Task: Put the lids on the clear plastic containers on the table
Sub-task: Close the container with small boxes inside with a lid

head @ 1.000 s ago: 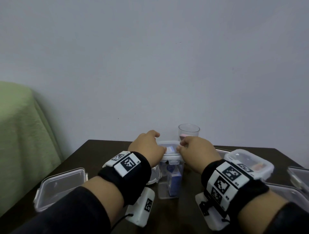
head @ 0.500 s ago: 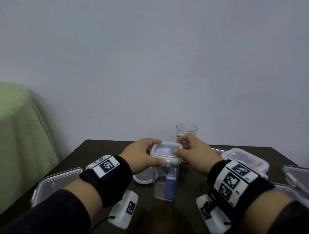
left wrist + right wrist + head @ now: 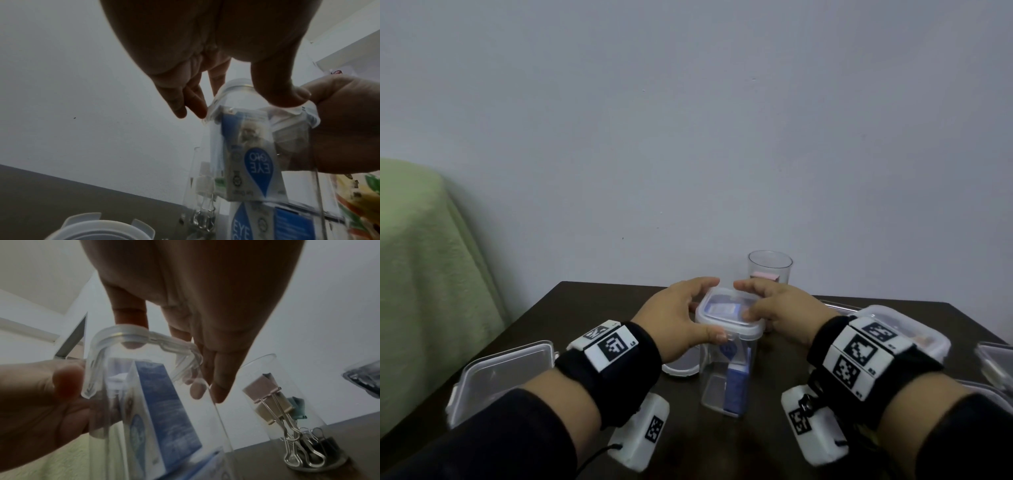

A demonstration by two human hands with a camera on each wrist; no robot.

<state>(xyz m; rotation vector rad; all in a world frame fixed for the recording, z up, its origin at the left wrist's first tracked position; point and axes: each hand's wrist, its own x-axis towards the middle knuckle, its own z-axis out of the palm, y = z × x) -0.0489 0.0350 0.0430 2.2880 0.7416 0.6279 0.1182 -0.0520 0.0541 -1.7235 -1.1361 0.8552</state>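
Observation:
A tall clear container [image 3: 726, 377] holding a blue and white box stands mid-table with its square lid [image 3: 727, 317] on top. My left hand [image 3: 702, 308] grips the lid from the left, thumb on the near edge and fingers round the far corner. My right hand [image 3: 748, 298] holds it from the right, thumb on the lid's top and fingers over the far edge. In the left wrist view the thumb [image 3: 283, 91] presses the lid's rim above the box [image 3: 257, 154]. The right wrist view shows my thumb [image 3: 131, 321] on the lid [image 3: 144, 342], the fingers hanging down its far side.
A round clear cup [image 3: 769, 270] of binder clips [image 3: 287, 418] stands behind. A round lid [image 3: 681, 368] lies left of the tall container. A flat lidded box [image 3: 500, 373] sits near left, a closed one [image 3: 907, 329] on the right, more at the right edge [image 3: 993, 359]. Green cloth [image 3: 421, 274] drapes left of the dark table [image 3: 592, 308].
Both hands moved from lying over the lid to its sides. Their fingers now reach round its far edge, with the lid's top showing between them. The container stays in place.

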